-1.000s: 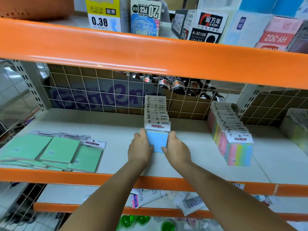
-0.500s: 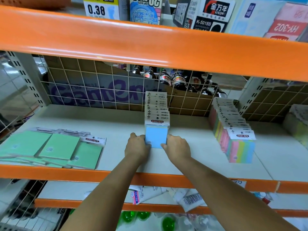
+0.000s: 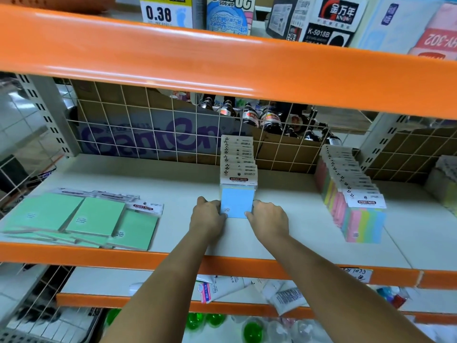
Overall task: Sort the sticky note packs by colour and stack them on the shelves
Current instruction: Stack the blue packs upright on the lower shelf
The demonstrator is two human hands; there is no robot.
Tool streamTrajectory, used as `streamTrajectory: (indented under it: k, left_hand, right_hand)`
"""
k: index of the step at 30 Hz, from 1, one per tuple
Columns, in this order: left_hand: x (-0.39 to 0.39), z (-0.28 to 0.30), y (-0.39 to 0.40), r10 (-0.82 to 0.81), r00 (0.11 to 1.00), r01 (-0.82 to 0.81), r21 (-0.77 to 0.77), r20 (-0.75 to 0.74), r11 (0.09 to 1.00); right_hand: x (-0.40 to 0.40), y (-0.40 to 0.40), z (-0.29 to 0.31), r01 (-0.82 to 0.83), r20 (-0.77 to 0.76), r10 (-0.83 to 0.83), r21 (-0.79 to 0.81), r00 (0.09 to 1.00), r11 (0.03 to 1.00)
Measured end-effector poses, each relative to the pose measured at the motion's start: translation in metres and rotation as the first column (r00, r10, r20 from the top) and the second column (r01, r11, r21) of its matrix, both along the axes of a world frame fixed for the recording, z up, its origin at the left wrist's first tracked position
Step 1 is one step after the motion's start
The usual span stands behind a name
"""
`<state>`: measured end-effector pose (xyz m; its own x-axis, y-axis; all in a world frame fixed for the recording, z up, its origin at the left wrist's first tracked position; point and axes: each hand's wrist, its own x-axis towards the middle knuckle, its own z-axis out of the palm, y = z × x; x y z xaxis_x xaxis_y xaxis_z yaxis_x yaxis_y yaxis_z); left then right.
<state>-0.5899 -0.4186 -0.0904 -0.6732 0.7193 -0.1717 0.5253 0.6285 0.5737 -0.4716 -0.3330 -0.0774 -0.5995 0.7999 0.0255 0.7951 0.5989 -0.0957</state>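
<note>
Left hand and right hand seemingly pinch the front blue pack between curled fingers

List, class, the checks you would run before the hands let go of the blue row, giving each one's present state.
1. Left hand against the blue row's left side: ok.
2. Right hand against its right side: ok.
3. Row upright, labels up: ok.
4. Row all blue: cannot tell; only the front pack's face shows.
5. Apart from the rainbow row: ok.
6. Green packs stood up in a row: not ok; they lie flat, overlapping.
</note>
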Motion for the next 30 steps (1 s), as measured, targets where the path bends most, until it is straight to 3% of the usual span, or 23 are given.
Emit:
streamTrajectory:
  k: [18, 30]
  left_hand:
    - [-0.005, 0.000, -0.002, -0.015, 0.999, 0.014, 0.030, 0.038, 0.999]
    - [-0.010, 0.002, -0.007, 0.017, 0.988, -0.034, 0.110, 0.154, 0.993]
  right_hand:
    - [0.004, -0.004, 0.001, -0.019, -0.017, 0.021, 0.073, 1.000, 0.997]
    - [0.007, 0.003, -0.008, -0.039, -0.041, 0.041, 0.053, 0.998, 0.998]
